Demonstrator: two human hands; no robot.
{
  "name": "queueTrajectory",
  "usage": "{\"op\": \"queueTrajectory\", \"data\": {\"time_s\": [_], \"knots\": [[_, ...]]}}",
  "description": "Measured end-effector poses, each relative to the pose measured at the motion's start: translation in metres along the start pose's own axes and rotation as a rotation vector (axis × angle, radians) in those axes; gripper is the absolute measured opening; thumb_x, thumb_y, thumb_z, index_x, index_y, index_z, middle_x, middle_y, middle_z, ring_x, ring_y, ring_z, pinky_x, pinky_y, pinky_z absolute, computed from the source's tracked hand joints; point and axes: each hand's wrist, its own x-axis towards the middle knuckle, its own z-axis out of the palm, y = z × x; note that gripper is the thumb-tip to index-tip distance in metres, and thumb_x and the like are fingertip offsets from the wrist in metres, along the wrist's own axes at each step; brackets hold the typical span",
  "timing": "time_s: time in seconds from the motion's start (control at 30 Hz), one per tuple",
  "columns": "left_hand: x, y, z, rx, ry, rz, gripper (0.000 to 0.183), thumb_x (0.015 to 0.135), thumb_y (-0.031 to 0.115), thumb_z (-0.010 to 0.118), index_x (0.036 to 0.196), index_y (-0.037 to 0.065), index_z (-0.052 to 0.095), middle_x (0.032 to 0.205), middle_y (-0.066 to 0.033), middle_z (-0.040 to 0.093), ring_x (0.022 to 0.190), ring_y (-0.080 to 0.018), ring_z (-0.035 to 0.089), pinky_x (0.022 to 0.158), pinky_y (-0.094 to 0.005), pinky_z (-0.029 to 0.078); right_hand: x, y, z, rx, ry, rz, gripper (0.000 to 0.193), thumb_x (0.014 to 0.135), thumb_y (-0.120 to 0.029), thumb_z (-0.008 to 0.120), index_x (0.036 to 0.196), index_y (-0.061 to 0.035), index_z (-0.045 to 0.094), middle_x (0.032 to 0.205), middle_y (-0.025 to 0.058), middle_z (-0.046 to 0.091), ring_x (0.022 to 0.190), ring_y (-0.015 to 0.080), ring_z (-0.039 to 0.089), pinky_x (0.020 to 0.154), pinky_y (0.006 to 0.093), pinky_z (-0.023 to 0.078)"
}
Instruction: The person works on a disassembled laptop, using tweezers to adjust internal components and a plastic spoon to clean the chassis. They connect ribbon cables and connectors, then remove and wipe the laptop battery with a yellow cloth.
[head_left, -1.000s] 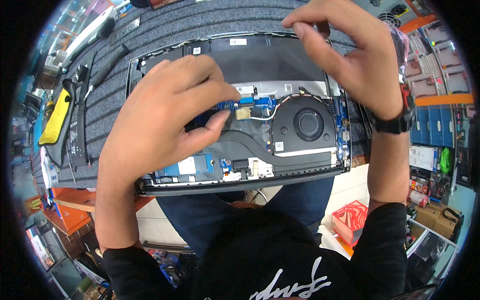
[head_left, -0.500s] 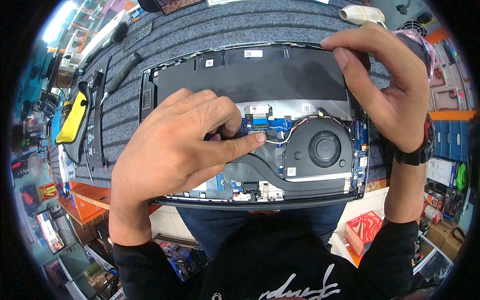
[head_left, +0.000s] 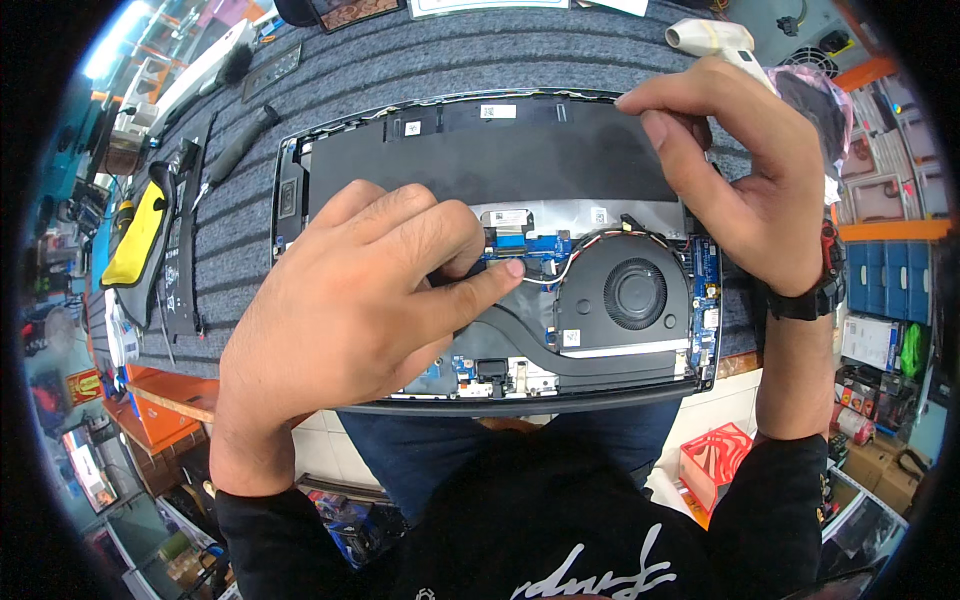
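An opened laptop [head_left: 520, 400] lies bottom-up on a grey ribbed mat, its black battery [head_left: 500, 160], round fan [head_left: 635, 293] and blue circuit board [head_left: 520, 243] exposed. My left hand [head_left: 360, 300] rests on the laptop's middle, the index fingertip pressing on the board beside a white cable [head_left: 562, 268]. My right hand [head_left: 745, 180], with a dark wristwatch, pinches the far right edge of the laptop near the battery's corner. Neither hand holds a loose tool.
A yellow-and-black tool [head_left: 135, 235] and a long dark strip [head_left: 180, 250] lie on the mat [head_left: 400, 60] at the left, with a black-handled screwdriver [head_left: 235, 150] behind them. A white device [head_left: 710, 38] sits at the back right. A red box [head_left: 712, 465] and blue bins [head_left: 885, 280] stand at the right.
The view has shifted, so the laptop sits lower and more to the right. My left index finger has stretched out onto the board. My right hand stays on the far right edge.
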Motion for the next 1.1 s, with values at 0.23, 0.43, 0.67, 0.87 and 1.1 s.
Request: {"op": "queueTrajectory", "data": {"time_s": [0.23, 0.43, 0.67, 0.87, 1.1], "knots": [[0.004, 0.011, 0.009, -0.01, -0.004, 0.005, 0.06, 0.072, 0.015, 0.072, 0.131, 0.02, 0.084, 0.095, -0.0011, 0.056, 0.086, -0.0236, 0.057, 0.081, -0.0386, 0.045, -0.003, -0.001, 0.003, 0.042, 0.005, 0.059, 0.019, 0.095, 0.002, 0.072, 0.112, -0.0018, 0.081, 0.092, 0.0033, 0.072, 0.076, 0.0103, 0.058, 0.068, 0.0266, 0.045], [0.004, 0.011, 0.01, -0.082, -0.035, -0.042, 0.064, 0.07, 0.013, 0.069, 0.133, 0.02, 0.083, 0.094, -0.002, 0.056, 0.087, -0.0244, 0.058, 0.083, -0.0383, 0.044, -0.002, -0.001, 0.003, 0.045, 0.0, 0.042, 0.019, 0.095, 0.002, 0.072, 0.112, -0.002, 0.081, 0.091, 0.0028, 0.072, 0.076, 0.0092, 0.057, 0.068, 0.0261, 0.044], [0.003, 0.008, 0.005, -0.1, -0.033, -0.041, 0.061, 0.072, 0.014, 0.068, 0.131, 0.017, 0.084, 0.094, -0.0036, 0.057, 0.087, -0.0252, 0.058, 0.083, -0.0395, 0.044, 0.0, -0.002, 0.008, 0.072, -0.039, -0.125, 0.023, 0.087, 0.002, 0.071, 0.106, -0.0038, 0.082, 0.093, 0.006, 0.069, 0.078, 0.02, 0.062, 0.072, 0.0343, 0.047], [0.001, 0.006, 0.006, -0.103, -0.019, -0.041, 0.058, 0.073, 0.013, 0.068, 0.128, 0.017, 0.085, 0.094, -0.0037, 0.055, 0.085, -0.0255, 0.057, 0.082, -0.0399, 0.043, -0.002, -0.008, 0.009, 0.177, -0.251, -0.224, 0.035, 0.069, -0.002, 0.067, 0.099, -0.0092, 0.084, 0.099, 0.0072, 0.067, 0.08, 0.0221, 0.06, 0.077, 0.0386, 0.043], [0.002, 0.006, 0.002, -0.084, -0.026, -0.036, 0.057, 0.071, 0.013, 0.068, 0.125, 0.016, 0.086, 0.093, -0.0034, 0.055, 0.084, -0.0252, 0.055, 0.081, -0.0395, 0.042, -0.007, -0.013, 0.016, 0.208, -0.301, -0.249, 0.042, 0.065, -0.003, 0.067, 0.1, -0.0126, 0.087, 0.101, 0.0053, 0.068, 0.082, 0.0209, 0.06, 0.077, 0.0388, 0.04]]}}
